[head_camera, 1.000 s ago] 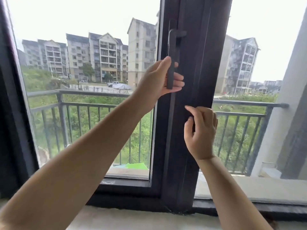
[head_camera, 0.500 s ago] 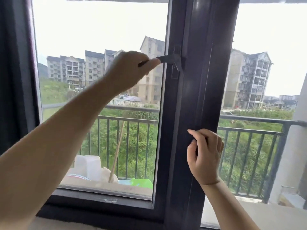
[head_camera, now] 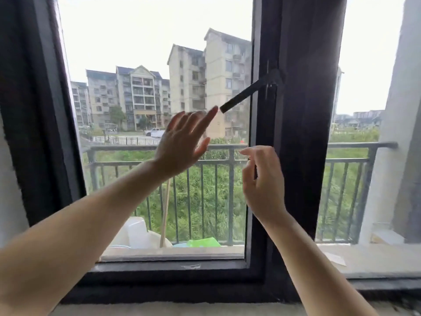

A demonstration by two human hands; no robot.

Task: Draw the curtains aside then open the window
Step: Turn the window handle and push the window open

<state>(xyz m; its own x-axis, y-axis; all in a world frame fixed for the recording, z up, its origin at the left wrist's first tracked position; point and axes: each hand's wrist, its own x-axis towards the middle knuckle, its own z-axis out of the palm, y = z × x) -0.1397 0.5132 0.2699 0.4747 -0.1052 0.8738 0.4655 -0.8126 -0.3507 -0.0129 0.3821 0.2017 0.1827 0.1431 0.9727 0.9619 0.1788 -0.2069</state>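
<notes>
The left hand (head_camera: 182, 142) no longer grips the window handle (head_camera: 248, 92); its fingers spread open just below the handle's tip. The handle now slants down-left. The right hand (head_camera: 262, 181) is off the frame (head_camera: 303, 133), fingers loose.

left hand (head_camera: 182, 142): raised, fingers spread | right hand (head_camera: 262, 181): raised, loosely curled

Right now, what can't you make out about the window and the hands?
- Window sash: open or merely unlatched is unclear; head view looks square-on at the dark frame.
- Handle: its pivot blurs into the frame.
- Right hand: fingertips seen from behind, contact with the frame hidden.
- Left hand: motion-blurred beside the handle tip.
- Curtains: out of frame.
</notes>
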